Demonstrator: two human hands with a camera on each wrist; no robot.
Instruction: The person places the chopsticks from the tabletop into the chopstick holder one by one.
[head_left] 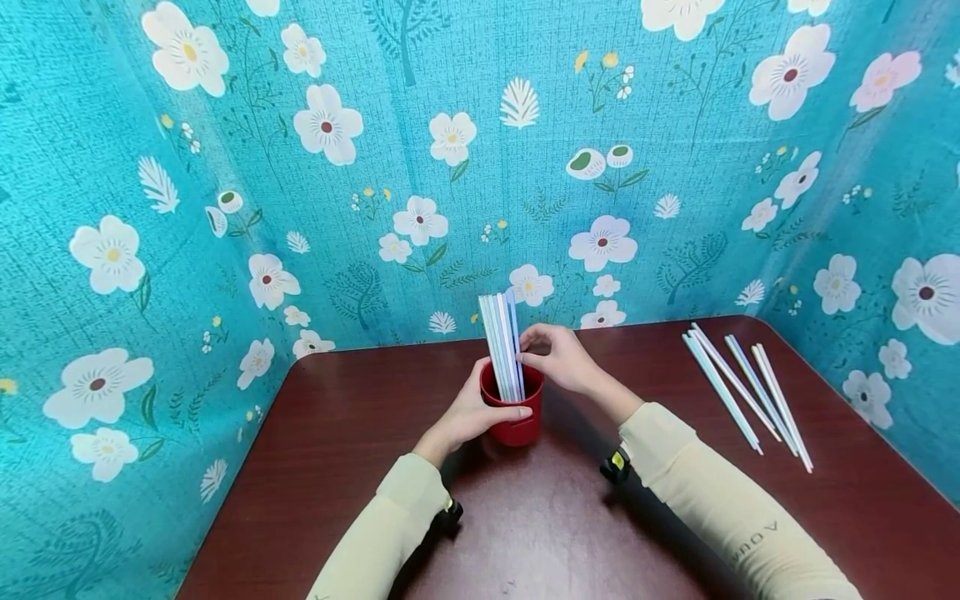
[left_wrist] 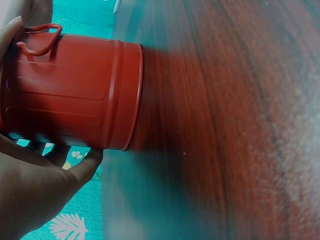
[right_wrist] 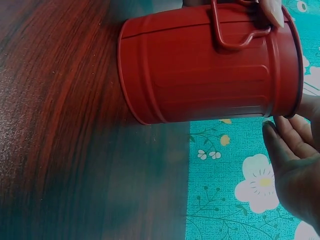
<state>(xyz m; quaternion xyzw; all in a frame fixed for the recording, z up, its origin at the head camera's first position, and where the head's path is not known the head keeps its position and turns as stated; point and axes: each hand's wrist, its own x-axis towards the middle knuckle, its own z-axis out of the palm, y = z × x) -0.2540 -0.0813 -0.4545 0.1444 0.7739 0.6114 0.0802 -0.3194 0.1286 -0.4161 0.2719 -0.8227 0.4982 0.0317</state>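
A red metal bucket (head_left: 513, 431) with a wire handle (left_wrist: 47, 44) stands upright on the table. Slim pastel sticks (head_left: 498, 342), much like drinking straws, lean out of its mouth in a bundle. My left hand (head_left: 472, 410) grips the bucket round its left side, thumb across the front near the rim. My right hand (head_left: 561, 358) is at the bundle's right edge above the rim, thumb and forefinger closed at a blue stick (head_left: 513, 321). Its other fingers (right_wrist: 280, 142) curl beside the rim in the right wrist view. The sticks' lower ends are hidden inside the bucket.
Several loose sticks (head_left: 731, 392) in white and pale blue lie on the dark red-brown table (head_left: 360, 417) at the right. Behind and at both sides hangs a turquoise flowered cloth (head_left: 450, 192), close to the table's back edge.
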